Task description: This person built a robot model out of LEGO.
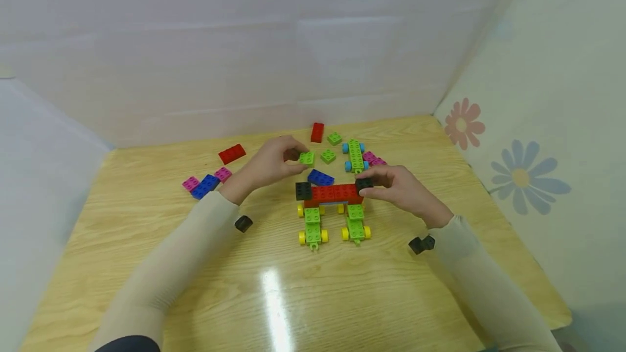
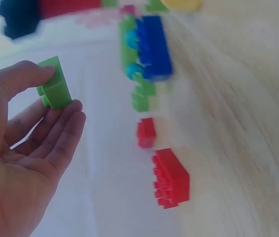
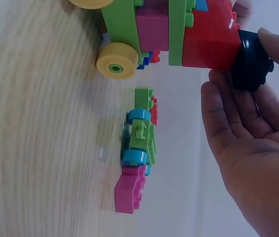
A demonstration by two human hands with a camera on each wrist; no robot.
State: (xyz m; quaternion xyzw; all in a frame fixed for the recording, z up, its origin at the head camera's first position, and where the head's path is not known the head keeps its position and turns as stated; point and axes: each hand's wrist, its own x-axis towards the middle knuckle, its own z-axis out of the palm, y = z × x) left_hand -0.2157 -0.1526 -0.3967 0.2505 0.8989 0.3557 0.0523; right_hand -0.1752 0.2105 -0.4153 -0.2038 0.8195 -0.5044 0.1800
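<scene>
Between the thumb and fingers of my left hand (image 1: 270, 165) is a small lime-green brick (image 1: 307, 158), held above the table; the left wrist view shows the same green brick (image 2: 56, 84) from its side. My right hand (image 1: 398, 192) pinches a black brick (image 3: 250, 60) at the right end of the red bricks (image 1: 335, 193). These red bricks form the top of a built model, and another black brick (image 1: 303, 190) sits on their left end. Below them are two green wheeled bases (image 1: 313, 231) with yellow wheels. Whether the pinched brick is pressed fully down, I cannot tell.
Behind the model lie a blue brick (image 1: 320, 177), loose green bricks (image 1: 328, 156) and a red brick (image 1: 317, 132). A green base with blue wheels (image 1: 355, 155) stands near pink bricks (image 1: 375, 159). At left are a red brick (image 1: 232, 154) and a blue brick (image 1: 205, 186) between pink ones.
</scene>
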